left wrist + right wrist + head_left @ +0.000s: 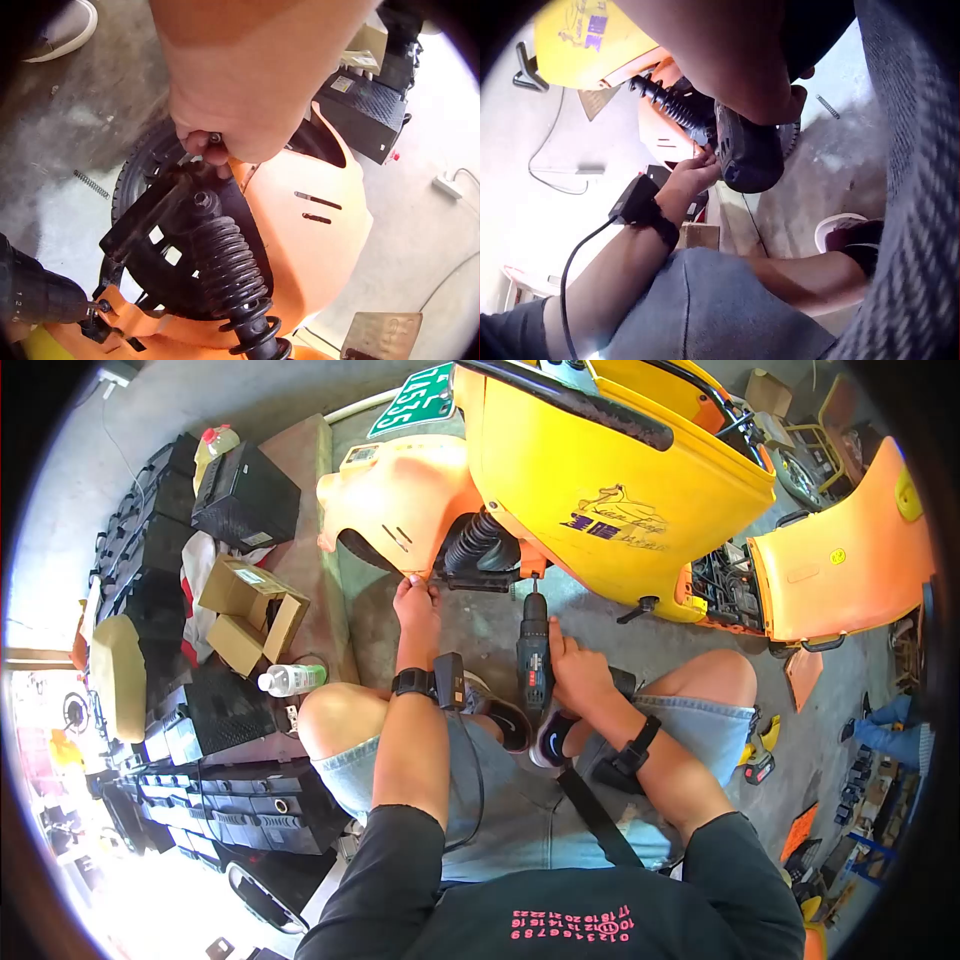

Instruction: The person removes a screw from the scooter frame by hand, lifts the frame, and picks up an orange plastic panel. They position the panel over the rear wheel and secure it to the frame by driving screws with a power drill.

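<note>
My right hand (582, 672) grips a dark cordless drill (534, 650). In the left wrist view, the drill's tip meets a screw (105, 306) in an orange bracket (129, 321) of the scooter. At the lower edge of the orange rear panel (425, 490), my left hand (416, 605) pinches a small bolt (215, 138), whose round head shows between the fingers. Between the two hands stands a black coil-spring shock absorber (236, 262), with the tyre (129, 169) behind it. The yellow scooter body (610, 470) lies tipped over on the floor.
A loose spring (91, 184) lies on the concrete near the wheel. To the left are an open cardboard box (245, 625), a bottle (292, 679) and black batteries (245, 495). Another tool with yellow parts (762, 755) lies right of my knee.
</note>
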The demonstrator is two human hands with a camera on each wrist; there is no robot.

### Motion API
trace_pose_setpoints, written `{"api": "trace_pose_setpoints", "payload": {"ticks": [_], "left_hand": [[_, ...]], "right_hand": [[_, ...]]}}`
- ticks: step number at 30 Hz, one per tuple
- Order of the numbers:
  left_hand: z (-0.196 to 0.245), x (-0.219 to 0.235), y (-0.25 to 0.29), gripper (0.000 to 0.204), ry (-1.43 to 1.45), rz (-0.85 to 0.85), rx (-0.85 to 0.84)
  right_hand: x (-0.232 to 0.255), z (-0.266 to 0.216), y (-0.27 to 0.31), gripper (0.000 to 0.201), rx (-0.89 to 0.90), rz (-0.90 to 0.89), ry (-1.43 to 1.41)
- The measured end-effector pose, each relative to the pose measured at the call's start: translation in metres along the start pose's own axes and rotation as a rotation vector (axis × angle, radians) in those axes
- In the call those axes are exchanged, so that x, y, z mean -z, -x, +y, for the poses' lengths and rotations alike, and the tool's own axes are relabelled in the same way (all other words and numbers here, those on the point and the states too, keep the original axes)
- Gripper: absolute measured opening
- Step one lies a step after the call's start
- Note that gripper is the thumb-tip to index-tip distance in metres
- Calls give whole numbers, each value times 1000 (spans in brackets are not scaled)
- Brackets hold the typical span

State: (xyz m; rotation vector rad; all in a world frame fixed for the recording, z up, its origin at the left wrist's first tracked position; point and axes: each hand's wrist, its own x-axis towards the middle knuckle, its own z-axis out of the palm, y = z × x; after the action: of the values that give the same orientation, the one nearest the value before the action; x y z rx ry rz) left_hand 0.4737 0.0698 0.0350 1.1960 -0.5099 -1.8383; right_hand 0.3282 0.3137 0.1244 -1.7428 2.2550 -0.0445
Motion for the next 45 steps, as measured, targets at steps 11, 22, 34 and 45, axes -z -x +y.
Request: {"api": "trace_pose_setpoints", "payload": {"ticks": [11,22,34,45], "left_hand": [[7,-3,11,23,-16,-32,22],[-25,-3,38,24,-302,-69,338],[-85,-44,80,83,-662,-377,479],[-110,-51,83,66,-572,-181,355]], "right_hand": [[-27,-5,9,95,-86,122,-450],[-79,-26,-3,42,40,483,-1088],[-141,-20,-27,33,-261,375,-1621],[-116,3,-11,74,-240,176,-1255]]}}
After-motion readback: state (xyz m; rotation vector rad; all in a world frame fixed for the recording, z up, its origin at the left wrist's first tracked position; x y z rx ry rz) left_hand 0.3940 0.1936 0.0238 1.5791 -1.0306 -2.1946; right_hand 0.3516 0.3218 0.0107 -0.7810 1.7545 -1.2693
